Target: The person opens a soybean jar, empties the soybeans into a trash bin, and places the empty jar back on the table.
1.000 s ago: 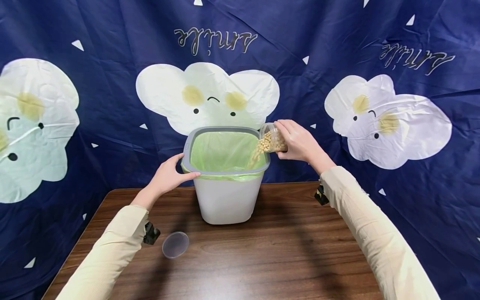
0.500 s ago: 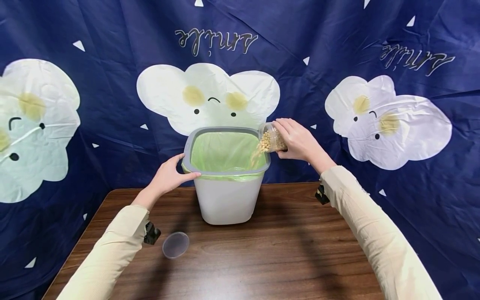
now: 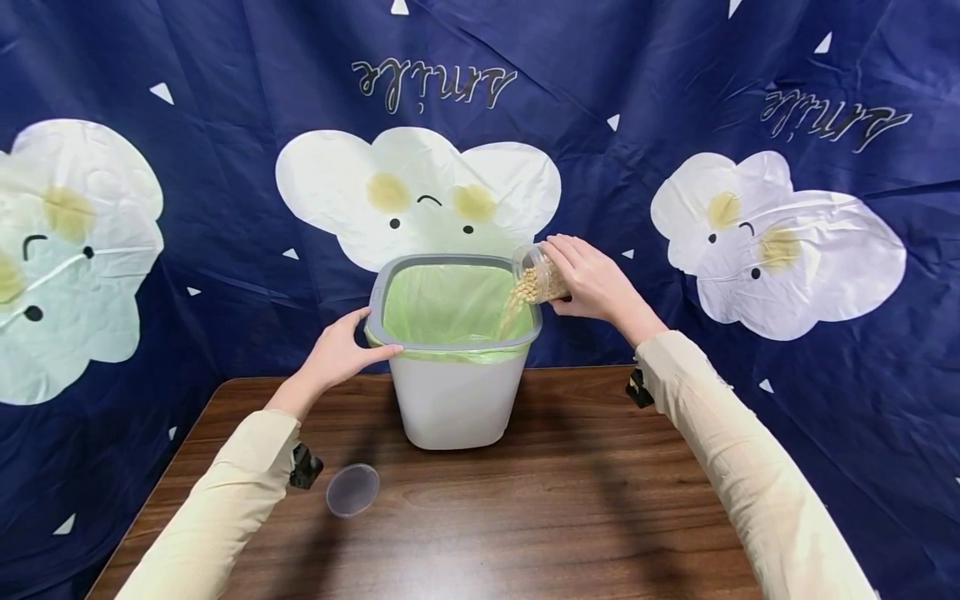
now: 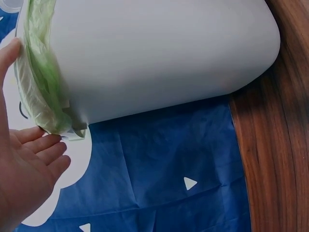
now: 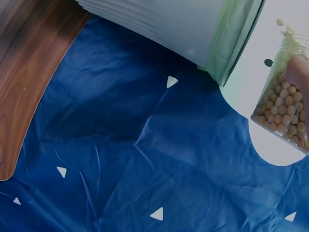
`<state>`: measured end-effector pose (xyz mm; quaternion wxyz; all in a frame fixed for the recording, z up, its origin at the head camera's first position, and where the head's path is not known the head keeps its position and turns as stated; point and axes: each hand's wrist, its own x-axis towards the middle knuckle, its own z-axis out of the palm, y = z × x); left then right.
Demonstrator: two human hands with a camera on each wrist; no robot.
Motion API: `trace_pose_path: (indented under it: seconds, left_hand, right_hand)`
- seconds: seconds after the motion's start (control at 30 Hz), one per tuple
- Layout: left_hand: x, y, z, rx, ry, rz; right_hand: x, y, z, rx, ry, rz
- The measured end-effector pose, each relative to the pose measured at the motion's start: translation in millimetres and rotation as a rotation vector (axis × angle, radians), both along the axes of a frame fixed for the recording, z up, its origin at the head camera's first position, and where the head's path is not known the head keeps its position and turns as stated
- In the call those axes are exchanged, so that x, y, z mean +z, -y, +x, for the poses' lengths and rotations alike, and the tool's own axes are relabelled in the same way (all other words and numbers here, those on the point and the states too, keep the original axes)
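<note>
My right hand [image 3: 592, 279] grips a clear plastic jar [image 3: 542, 275] of soybeans, tilted over the right side of a trash can. Beans [image 3: 517, 307] stream from its mouth into the green liner bag [image 3: 442, 300]. More beans [image 5: 282, 108] show through the jar wall in the right wrist view. The trash can [image 3: 459, 400] is pale grey with a grey rim [image 3: 381, 292] and stands upright. At its left front corner my left hand [image 3: 337, 354] rests on the rim, thumb and fingers spread. In the left wrist view the fingers [image 4: 46, 147] touch the can's edge.
A clear round lid [image 3: 352, 490] lies flat on the brown wooden table [image 3: 480, 533], left of the trash can. Behind the table hangs a blue cloth [image 3: 600, 67] printed with white clouds and triangles. Black wrist cameras sit by both cuffs.
Beans keep pouring from the tilted jar. My right hand and the jar have shifted slightly left and a little up. The left hand stays at the rim.
</note>
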<state>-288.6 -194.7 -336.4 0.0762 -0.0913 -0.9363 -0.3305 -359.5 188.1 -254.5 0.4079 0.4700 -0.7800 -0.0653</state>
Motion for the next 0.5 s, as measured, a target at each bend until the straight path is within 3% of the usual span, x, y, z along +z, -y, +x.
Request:
trace_pose_path:
  seconds: [0.5]
  left_hand:
    - [1.1,-1.1,0.8,0.001,-0.011,0.013]
  right_hand:
    - [-0.5,-0.1,-1.7,0.028,-0.024,0.028]
